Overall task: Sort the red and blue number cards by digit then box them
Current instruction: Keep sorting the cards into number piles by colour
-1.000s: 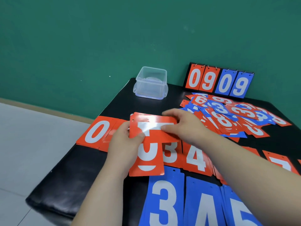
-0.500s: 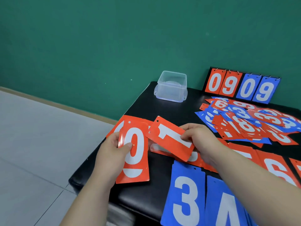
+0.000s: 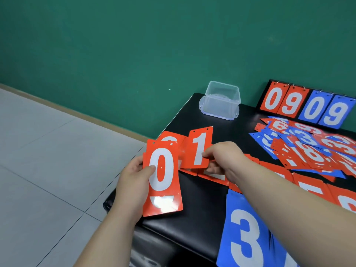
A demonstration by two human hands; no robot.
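Several red 0 cards [image 3: 163, 189] sit clamped in the left grip [image 3: 133, 182] while the right grip [image 3: 221, 157] pinches a 1 card [image 3: 199, 147] by its edge, all seemingly light, stiff, slippery.

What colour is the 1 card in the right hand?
The 1 card is red with a white digit; head view shows it best.
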